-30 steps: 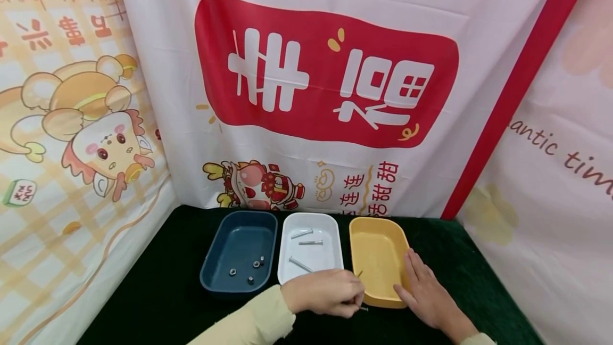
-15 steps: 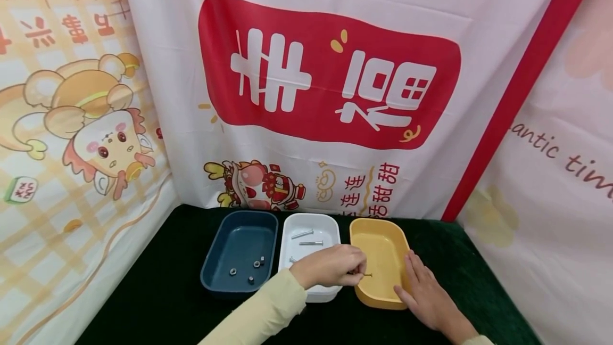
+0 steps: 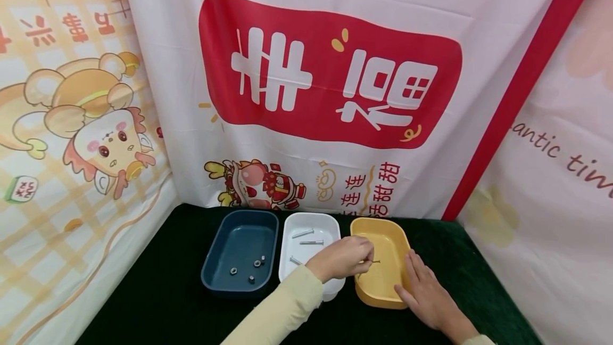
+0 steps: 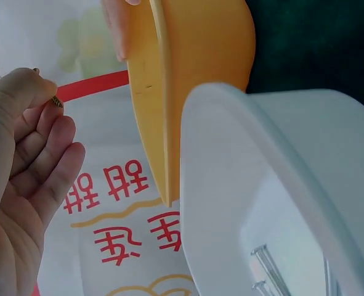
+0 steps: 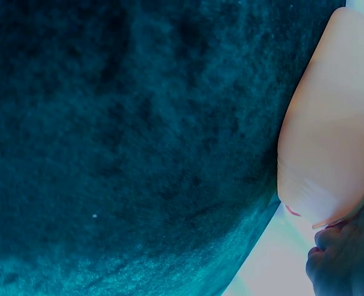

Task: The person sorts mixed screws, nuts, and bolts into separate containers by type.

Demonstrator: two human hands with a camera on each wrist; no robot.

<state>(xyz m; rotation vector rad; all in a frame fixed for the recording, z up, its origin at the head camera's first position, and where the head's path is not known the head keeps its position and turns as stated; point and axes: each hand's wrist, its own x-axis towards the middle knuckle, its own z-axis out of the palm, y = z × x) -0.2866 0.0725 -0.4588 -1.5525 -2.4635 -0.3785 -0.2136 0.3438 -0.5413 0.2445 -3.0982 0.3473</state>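
Observation:
My left hand [image 3: 342, 257] is over the left side of the yellow tray [image 3: 383, 300]. It pinches a small brass-coloured screw [image 3: 375, 261], whose threaded end shows below the thumb in the left wrist view [image 4: 57, 100]. The other fingers of that hand are loosely bent. My right hand [image 3: 428, 292] lies with straight fingers against the tray's right wall. In the right wrist view, that hand [image 5: 339, 256] is dark at the lower right, beside the tray's outer wall [image 5: 326, 117].
A white tray [image 3: 287, 228] with several long silver bolts [image 3: 311, 243] stands in the middle, partly hidden by my left forearm. Left of it is a dark blue tray [image 3: 239, 233] with several nuts [image 3: 233, 271]. Dark green cloth [image 3: 167, 281] covers the table; printed fabric [image 3: 330, 174] hangs behind.
My left hand has risen from the yellow tray's near left corner and moved right and farther back over it, with the screw pinched. My right hand has stayed against the tray.

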